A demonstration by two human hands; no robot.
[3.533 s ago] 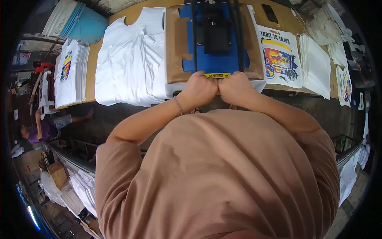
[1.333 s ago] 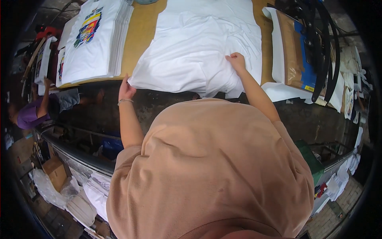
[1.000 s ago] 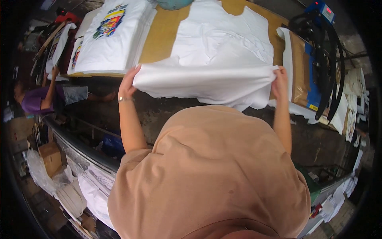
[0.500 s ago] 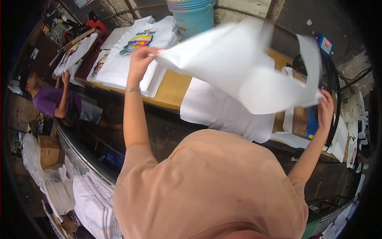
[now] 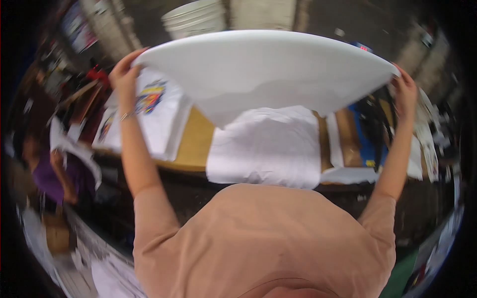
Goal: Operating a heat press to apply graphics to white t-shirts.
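A white piece of fabric is stretched wide in the air above the table, its upper edge bowed and its lower part hanging. My left hand is closed on its left corner, above the stack of white printed shirts. On the far right, the fingers of my right hand pinch the other corner. Below the hanging fabric, more white cloth lies spread on the table, its front part draping over the near edge. The raised fabric hides part of the table behind it.
The brown tabletop shows between the shirt stack and the spread cloth. A pale bucket stands behind the table. Right of the cloth lies a blue and dark item. At the left, a person in purple holds white cloth.
The fabric has gone from a blurred, slanting swing to being pulled taut across. My left hand has moved outward to the left. The view has shifted, and the person at left has lowered their white cloth.
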